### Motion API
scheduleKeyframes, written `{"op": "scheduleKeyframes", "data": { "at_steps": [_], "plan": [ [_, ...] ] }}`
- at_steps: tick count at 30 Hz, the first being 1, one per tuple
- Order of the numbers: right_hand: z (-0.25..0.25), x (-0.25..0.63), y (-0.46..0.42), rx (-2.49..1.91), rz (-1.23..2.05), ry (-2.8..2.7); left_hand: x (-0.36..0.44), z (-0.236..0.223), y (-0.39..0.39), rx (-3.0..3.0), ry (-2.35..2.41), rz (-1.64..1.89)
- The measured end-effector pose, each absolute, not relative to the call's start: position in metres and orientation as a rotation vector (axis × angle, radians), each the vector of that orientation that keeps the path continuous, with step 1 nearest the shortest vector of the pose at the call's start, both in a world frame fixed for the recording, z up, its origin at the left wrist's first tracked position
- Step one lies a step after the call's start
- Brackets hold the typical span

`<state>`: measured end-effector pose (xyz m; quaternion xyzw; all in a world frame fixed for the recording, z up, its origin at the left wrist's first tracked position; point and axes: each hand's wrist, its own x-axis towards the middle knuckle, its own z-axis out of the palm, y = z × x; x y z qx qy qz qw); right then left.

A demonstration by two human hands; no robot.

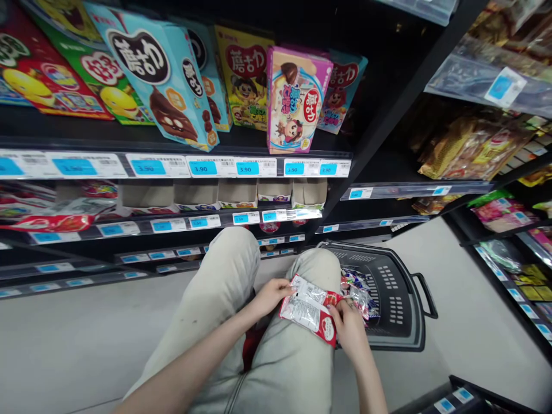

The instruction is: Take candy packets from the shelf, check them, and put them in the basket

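Note:
A red and white snack packet (307, 310) lies across my right thigh, its printed back facing up. My left hand (275, 294) pinches its upper left corner between thumb and fingers. On the opposite side, my right hand (347, 319) grips the packet's right edge, thumb on top. Just beyond my right knee a dark grey shopping basket (401, 310) rests on the floor, with several small shiny packets (360, 290) inside it, partly hidden by my leg and hand.
Ahead, a shelf holds upright snack boxes, among them a blue box (159, 75) and a pink box (295, 100). Below are open cardboard trays (237, 192) and red packets (52, 221) at the left. Shelving with golden bags (470, 146) stands at right. Pale floor (470, 299) surrounds the basket.

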<state>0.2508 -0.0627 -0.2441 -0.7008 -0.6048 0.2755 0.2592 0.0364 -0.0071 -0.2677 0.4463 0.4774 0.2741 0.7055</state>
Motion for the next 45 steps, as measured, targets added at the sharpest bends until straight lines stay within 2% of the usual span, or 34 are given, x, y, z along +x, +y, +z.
{"op": "scheduleKeyframes", "data": {
  "at_steps": [8,14,17,36,45],
  "plan": [
    [-0.264,0.251,-0.087,-1.815,0.845,-1.297,0.035,-0.253,-0.005,1.051,0.901,0.580],
    [-0.248,0.257,-0.106,-1.409,1.213,-1.079,0.040,-0.257,-0.005,1.024,0.912,0.615],
    [-0.242,0.256,-0.108,-1.323,1.285,-1.015,0.041,-0.255,-0.005,1.008,0.903,0.619],
    [-0.231,0.223,-0.114,-1.250,1.221,-0.568,0.043,-0.252,-0.004,0.900,0.889,0.622],
    [-0.238,0.216,-0.114,-1.432,1.068,-0.298,0.043,-0.250,-0.004,0.874,0.907,0.619]
  ]
}}
